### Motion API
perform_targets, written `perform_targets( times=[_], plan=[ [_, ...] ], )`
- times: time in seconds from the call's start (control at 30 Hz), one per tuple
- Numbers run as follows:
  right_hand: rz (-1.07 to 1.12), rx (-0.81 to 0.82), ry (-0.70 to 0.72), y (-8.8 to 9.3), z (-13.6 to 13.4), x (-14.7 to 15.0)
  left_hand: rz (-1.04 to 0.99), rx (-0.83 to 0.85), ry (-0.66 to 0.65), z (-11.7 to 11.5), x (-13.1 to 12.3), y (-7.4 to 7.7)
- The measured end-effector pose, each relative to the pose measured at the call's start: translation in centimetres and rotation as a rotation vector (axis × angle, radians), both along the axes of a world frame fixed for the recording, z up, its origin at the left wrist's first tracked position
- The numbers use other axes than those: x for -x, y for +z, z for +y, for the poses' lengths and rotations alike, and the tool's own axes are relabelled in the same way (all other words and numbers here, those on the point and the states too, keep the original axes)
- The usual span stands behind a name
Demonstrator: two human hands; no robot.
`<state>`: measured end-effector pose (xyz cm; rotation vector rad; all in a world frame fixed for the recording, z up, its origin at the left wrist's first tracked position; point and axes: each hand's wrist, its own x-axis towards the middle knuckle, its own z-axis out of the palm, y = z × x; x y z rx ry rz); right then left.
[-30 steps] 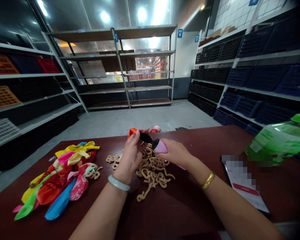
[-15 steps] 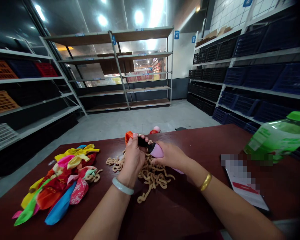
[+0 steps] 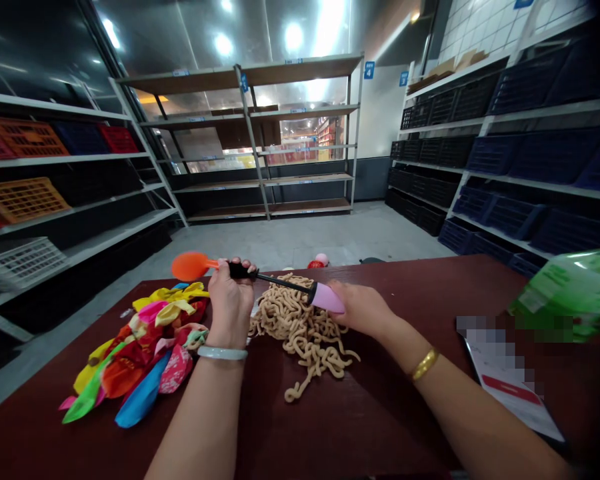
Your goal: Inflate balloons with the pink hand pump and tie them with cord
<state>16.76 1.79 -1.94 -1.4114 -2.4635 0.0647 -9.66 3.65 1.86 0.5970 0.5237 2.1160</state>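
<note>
A hand balloon pump [image 3: 327, 298], with a lilac part and a thin black rod, stretches between my two hands above the table. My left hand [image 3: 229, 290] is closed round its black part. From that end an orange balloon [image 3: 188, 267] bulges out to the left, rounded and glossy. My right hand [image 3: 361, 308] grips the lilac end, its fingertips partly hidden. Below the rod lies a heap of beige curly strands [image 3: 300, 327]. Beside my left forearm is a pile of limp, bright-coloured pieces that look like flat balloons [image 3: 135, 360].
On the right of the dark red table [image 3: 360, 427] lie a phone [image 3: 510, 387] and a green bottle [image 3: 570, 287]. A small red and pink thing [image 3: 319, 261] shows past the far edge. Shelves [image 3: 300, 177] with crates stand beyond.
My hands have moved apart, the left one leftward, drawing the pump out so its black rod shows. The orange balloon now appears rounder and larger. The view has turned slightly left.
</note>
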Motion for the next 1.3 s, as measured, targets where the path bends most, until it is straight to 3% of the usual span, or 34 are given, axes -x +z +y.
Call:
perform_targets(
  times=[0.13,0.3,0.5,0.67,0.9,1.0,1.13,1.3],
  plan=[
    [-0.035,-0.030,-0.076,0.2,-0.1,0.2,-0.006,0.010,-0.022,0.2,-2.0,-0.5],
    [-0.050,-0.025,-0.092,0.6,-0.7,0.8,0.014,0.137,-0.068,-0.4,-6.3,-1.9],
    [0.006,-0.003,-0.088,0.9,-1.7,1.9,0.070,0.070,-0.172,-2.2,-10.0,-2.6],
    [0.056,0.016,-0.066,1.1,-1.7,2.3,0.059,0.072,-0.148,-2.1,-8.3,-1.4],
    [-0.022,0.073,-0.019,1.1,-0.6,0.6,-0.010,0.065,0.009,0.1,-1.6,-0.4],
    [-0.063,0.073,-0.017,1.0,-0.2,0.0,-0.047,0.084,0.079,0.7,0.0,-0.5],
    [-0.115,0.034,-0.051,0.9,-0.1,-0.3,-0.027,0.033,0.078,0.8,-1.3,-1.2],
    [-0.114,0.019,-0.084,0.9,-0.6,0.3,-0.030,0.042,-0.015,-0.3,-6.3,-2.4]
  ],
)
